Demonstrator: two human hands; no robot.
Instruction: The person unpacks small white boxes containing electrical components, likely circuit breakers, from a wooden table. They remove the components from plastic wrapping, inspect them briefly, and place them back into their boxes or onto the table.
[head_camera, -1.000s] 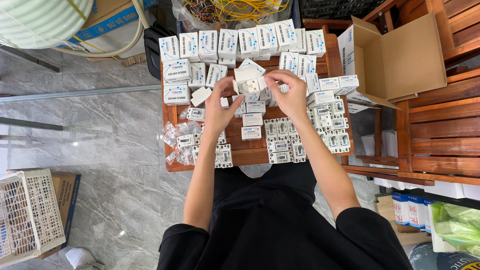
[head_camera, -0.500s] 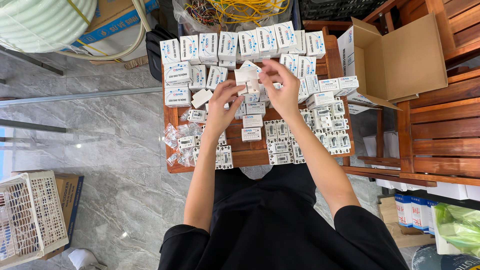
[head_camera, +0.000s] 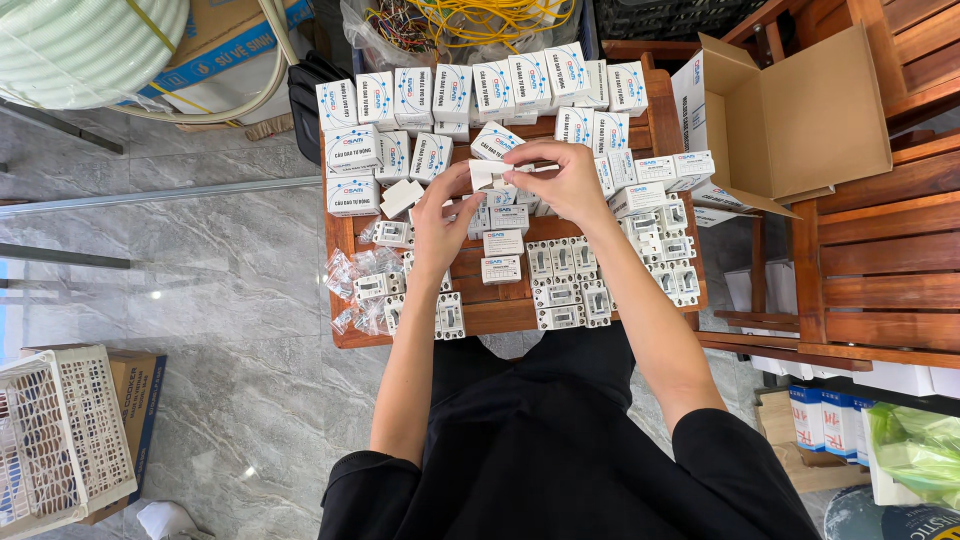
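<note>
Both my hands hold one small white carton (head_camera: 497, 173) above a low wooden slatted table (head_camera: 500, 312). My left hand (head_camera: 443, 215) grips its left end, and my right hand (head_camera: 565, 180) pinches the flap on its right end. Rows of several closed white and blue cartons (head_camera: 450, 95) stand along the table's far side. Bare white switch devices (head_camera: 562, 280) lie in rows under my right forearm, and more lie at the right (head_camera: 672, 255). Clear plastic wrappers (head_camera: 358, 282) are piled at the table's left edge.
An open brown cardboard box (head_camera: 800, 110) sits at the right on wooden furniture (head_camera: 880, 270). A white plastic basket (head_camera: 60, 440) stands at the lower left on the grey marble floor. A roll of pale tubing (head_camera: 80, 45) and yellow wires (head_camera: 480, 20) lie beyond the table.
My hands have lifted the small carton slightly and turned it, and my right fingers have shifted onto its end flap.
</note>
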